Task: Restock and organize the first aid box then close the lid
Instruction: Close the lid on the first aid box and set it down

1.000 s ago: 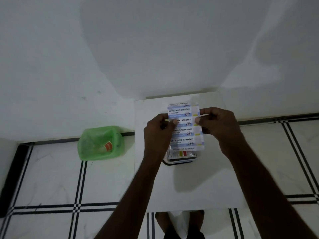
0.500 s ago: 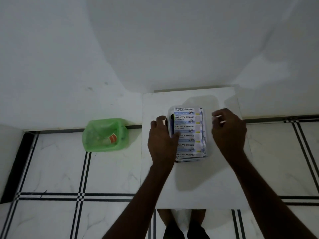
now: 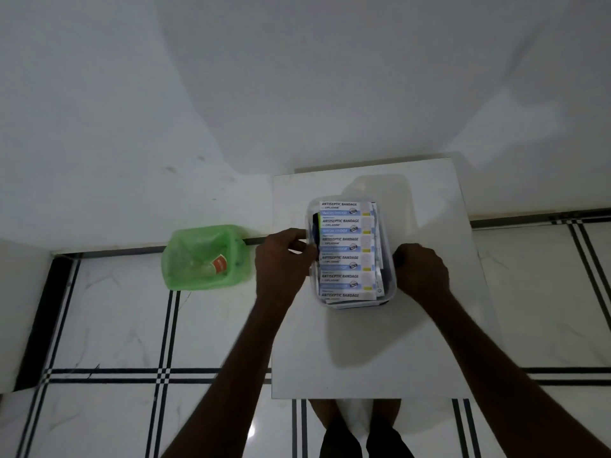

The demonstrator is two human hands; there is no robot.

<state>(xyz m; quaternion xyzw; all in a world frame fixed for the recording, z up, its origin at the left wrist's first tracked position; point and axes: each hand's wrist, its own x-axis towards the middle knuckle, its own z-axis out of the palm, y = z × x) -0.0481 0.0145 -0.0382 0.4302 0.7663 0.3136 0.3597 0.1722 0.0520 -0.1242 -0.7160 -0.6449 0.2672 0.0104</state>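
Note:
A clear plastic first aid box [image 3: 391,292] stands on a small white table [image 3: 370,355]. A strip of white-and-blue antiseptic bandage packets [image 3: 347,249] lies flat on top of its contents and hides most of what is underneath. My left hand [image 3: 281,262] is at the box's left wall, with fingertips pinching the rim. My right hand [image 3: 421,271] presses against the right wall with its fingers curled. A faint rounded patch on the table behind the box may be a clear lid or a shadow; I cannot tell which.
A green plastic bin [image 3: 205,257] with a bottle and crumpled plastic inside stands on the tiled floor, left of the table and against the white wall. My feet show under the table's near edge.
The bandage strip, held up in both hands a second ago, was laid in the box. Both hands then let it go and moved to the box's side walls.

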